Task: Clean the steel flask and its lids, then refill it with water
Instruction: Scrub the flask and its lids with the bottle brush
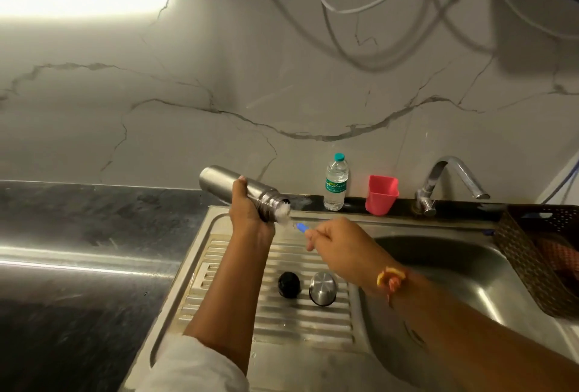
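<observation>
Sleeve and forearms lead out to the hands. The left hand grips the steel flask near its threaded neck, tilted mouth-down over the drainboard. The right hand pinches a bottle brush, its white bristles at the flask's mouth. Below lie the black lid and steel cap, side by side. Scrubbing looks underway — lids, rinsing and the refill seem left.

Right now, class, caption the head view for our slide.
Left hand tilts a cylindrical steel flask over the ribbed drainboard; right hand holds a blue-handled white brush at its mouth.
</observation>
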`<action>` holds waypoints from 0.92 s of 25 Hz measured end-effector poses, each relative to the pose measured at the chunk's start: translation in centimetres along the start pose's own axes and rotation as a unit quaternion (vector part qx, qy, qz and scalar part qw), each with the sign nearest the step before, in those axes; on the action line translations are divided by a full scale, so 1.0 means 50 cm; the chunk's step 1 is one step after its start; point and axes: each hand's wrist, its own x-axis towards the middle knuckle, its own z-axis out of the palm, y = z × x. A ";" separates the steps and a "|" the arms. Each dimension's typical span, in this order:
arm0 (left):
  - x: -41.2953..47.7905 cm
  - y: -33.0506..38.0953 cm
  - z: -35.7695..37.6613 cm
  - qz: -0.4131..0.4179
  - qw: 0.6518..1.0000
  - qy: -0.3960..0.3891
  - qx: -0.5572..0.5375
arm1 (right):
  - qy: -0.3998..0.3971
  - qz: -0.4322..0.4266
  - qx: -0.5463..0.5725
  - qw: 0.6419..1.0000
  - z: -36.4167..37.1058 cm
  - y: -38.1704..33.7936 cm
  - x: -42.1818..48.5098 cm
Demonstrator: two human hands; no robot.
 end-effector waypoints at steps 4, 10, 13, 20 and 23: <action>-0.018 0.008 0.008 -0.013 0.998 -0.067 0.001 | -0.068 0.061 0.189 0.978 -0.010 -0.024 -0.025; -0.033 0.005 0.007 -0.022 0.987 -0.153 -0.045 | -0.163 0.145 0.413 0.884 -0.027 -0.039 -0.037; -0.004 0.039 0.006 -0.007 0.981 -0.163 -0.101 | -0.197 0.163 0.462 0.849 -0.025 -0.034 -0.054; -0.029 0.038 0.014 -0.016 0.980 -0.167 -0.108 | -0.205 0.207 0.580 0.761 -0.013 -0.032 -0.049; -0.032 0.036 0.013 -0.022 0.982 -0.150 -0.113 | -0.207 0.210 0.556 0.777 -0.013 -0.034 -0.042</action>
